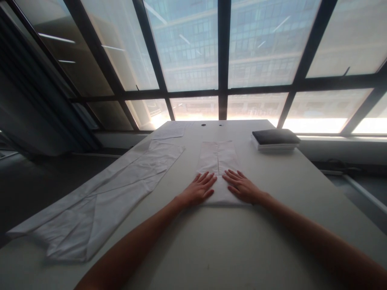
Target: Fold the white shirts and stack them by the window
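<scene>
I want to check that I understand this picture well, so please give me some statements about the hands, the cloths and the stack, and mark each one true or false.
1. The left hand and right hand both rest on the folded white cloth. True.
2. The dark item lies underneath the white stack. False: it lies on top.
3. The longer white cloth lies to the left of the folded one. True.
4. The two hands are clasped together. False: they are apart.
5. The right hand touches the white stack. False: it touches only the folded white cloth.
</scene>
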